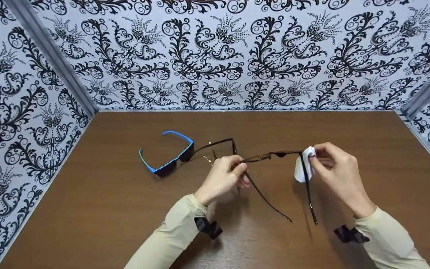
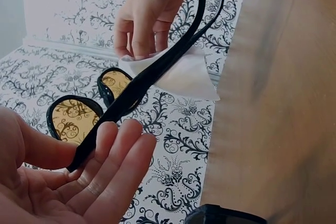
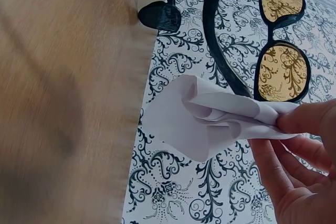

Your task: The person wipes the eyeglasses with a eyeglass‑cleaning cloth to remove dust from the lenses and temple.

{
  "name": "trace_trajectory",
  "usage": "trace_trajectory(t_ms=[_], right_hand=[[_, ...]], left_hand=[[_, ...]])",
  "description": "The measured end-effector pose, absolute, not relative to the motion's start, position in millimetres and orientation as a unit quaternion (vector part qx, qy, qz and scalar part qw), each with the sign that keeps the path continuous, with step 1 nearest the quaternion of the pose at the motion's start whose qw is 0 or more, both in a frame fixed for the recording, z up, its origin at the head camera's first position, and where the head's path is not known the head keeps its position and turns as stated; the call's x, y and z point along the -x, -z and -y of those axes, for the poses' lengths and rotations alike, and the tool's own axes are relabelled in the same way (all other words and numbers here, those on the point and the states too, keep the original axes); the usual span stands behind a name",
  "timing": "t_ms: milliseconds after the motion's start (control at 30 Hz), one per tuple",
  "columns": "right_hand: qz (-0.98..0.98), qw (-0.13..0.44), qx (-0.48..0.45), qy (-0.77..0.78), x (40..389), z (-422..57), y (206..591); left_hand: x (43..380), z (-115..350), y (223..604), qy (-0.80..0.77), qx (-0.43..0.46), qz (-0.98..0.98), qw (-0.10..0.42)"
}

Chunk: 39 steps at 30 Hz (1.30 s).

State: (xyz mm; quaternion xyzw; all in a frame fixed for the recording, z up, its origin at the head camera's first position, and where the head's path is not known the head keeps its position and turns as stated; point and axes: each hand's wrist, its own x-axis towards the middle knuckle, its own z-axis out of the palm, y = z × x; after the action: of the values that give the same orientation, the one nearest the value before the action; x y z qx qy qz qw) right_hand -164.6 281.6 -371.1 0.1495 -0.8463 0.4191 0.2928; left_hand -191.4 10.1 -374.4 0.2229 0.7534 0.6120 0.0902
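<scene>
My left hand (image 1: 222,173) pinches one end of a pair of glasses (image 1: 258,158) between thumb and fingers, above the table. Their black frame and yellow-tinted lenses (image 3: 283,72) show in the right wrist view. Both temples are unfolded and point down toward me. At the opposite end, my right hand (image 1: 337,170) pinches a folded white cloth (image 3: 178,121) against the frame's corner by the hinge. Part of the cloth hangs loose beside the temple. In the left wrist view, the temples (image 2: 157,72) cross in front of the cloth.
Blue-framed sunglasses (image 1: 172,163) with dark lenses lie unfolded on the brown table (image 1: 125,224) at the left. Another dark-framed pair of glasses (image 1: 217,143) lies beside them, partly hidden behind my left hand. Patterned walls (image 1: 222,56) enclose the table's back and sides.
</scene>
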Motion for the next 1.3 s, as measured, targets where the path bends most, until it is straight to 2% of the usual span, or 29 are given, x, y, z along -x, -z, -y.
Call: trace_trajectory(t_ms=[400,900,1300], right_hand=[[0.853,0.299,-0.171,-0.391,152,-277,379],[0.842,0.256,-0.251,-0.403,131,-272,394],[0.828,0.211,-0.315,-0.413,120,-275,386]], left_hand=[[198,-6,376,-0.620,-0.204,-0.754,0.074],[207,7,374,-0.646,-0.180,-0.741,0.034],[215,15,371,-0.652,-0.163,-0.739,-0.029]])
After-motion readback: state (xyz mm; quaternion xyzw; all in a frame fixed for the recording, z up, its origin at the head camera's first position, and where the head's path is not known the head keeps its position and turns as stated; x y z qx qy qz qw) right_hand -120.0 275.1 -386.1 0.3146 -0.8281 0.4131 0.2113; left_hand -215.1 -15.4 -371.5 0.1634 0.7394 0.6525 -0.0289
